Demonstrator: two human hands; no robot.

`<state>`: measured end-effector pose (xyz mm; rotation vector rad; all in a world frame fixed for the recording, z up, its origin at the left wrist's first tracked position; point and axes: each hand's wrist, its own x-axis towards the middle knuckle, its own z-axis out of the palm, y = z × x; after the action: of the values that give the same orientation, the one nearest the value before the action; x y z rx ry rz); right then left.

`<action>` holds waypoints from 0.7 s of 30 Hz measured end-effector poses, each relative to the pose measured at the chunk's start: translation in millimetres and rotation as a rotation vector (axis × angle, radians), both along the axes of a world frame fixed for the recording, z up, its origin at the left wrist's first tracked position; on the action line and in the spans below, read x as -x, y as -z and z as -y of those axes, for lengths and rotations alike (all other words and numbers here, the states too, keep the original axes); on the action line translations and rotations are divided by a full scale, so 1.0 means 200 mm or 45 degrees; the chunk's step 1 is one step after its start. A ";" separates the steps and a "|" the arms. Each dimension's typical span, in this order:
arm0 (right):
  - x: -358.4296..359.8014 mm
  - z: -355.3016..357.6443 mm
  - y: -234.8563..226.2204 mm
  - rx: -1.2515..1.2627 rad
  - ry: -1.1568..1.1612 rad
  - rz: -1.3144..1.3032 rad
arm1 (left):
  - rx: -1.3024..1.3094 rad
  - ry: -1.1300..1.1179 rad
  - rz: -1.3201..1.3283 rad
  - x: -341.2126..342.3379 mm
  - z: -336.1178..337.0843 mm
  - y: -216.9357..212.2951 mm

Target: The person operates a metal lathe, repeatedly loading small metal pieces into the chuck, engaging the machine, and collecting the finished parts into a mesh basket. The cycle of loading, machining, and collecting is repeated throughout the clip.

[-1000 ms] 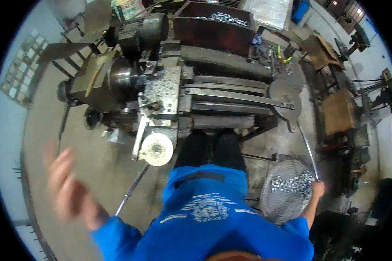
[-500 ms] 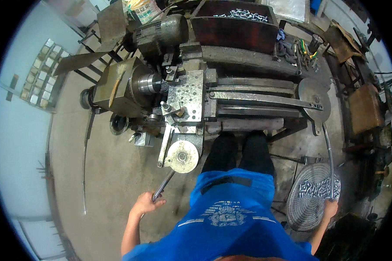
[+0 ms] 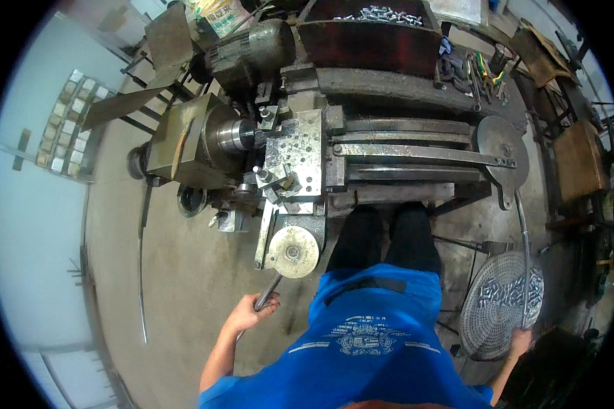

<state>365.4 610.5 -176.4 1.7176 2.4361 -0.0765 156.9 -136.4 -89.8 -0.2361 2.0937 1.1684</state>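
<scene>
At the lower left, my left hand (image 3: 247, 315) is closed round a steel lever handle (image 3: 269, 292), which slants down from a pale round disc (image 3: 293, 252) at the front of the lathe's cross slide (image 3: 305, 150). At the far right, my right hand (image 3: 522, 340) grips the lower end of a long lever handle (image 3: 524, 238). That lever hangs from a grey round plate (image 3: 503, 146), joined to the slide by a flat steel bar (image 3: 416, 154). The chuck (image 3: 236, 135) faces the slide from the left. Small tool holders (image 3: 271, 178) sit on the slide.
A round perforated tray (image 3: 477, 327) with several small metal parts (image 3: 503, 293) lies beneath the right lever. A dark bin (image 3: 368, 44) of similar parts stands behind the bed. A brush (image 3: 180, 151) rests on the headstock (image 3: 174, 163). Hand tools (image 3: 481, 71) lie at the back right.
The whole view has shifted slightly, with the machine now a little further right. My left hand and its lever have swung slightly toward my body. My right hand keeps its grip.
</scene>
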 end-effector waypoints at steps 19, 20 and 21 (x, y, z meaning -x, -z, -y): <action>-0.07 0.09 -0.01 -0.036 -0.142 0.071 | 0.121 0.240 -0.217 0.12 -0.06 -0.01; -0.07 0.11 -0.02 -0.040 -0.153 0.074 | 0.096 0.240 -0.226 0.12 -0.06 -0.01; -0.06 0.13 -0.04 -0.044 -0.164 0.077 | 0.071 0.239 -0.234 0.12 -0.07 -0.01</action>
<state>377.0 585.1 -168.1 1.5482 2.5099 0.0323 132.1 -122.5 -87.1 0.0441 2.2554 1.0539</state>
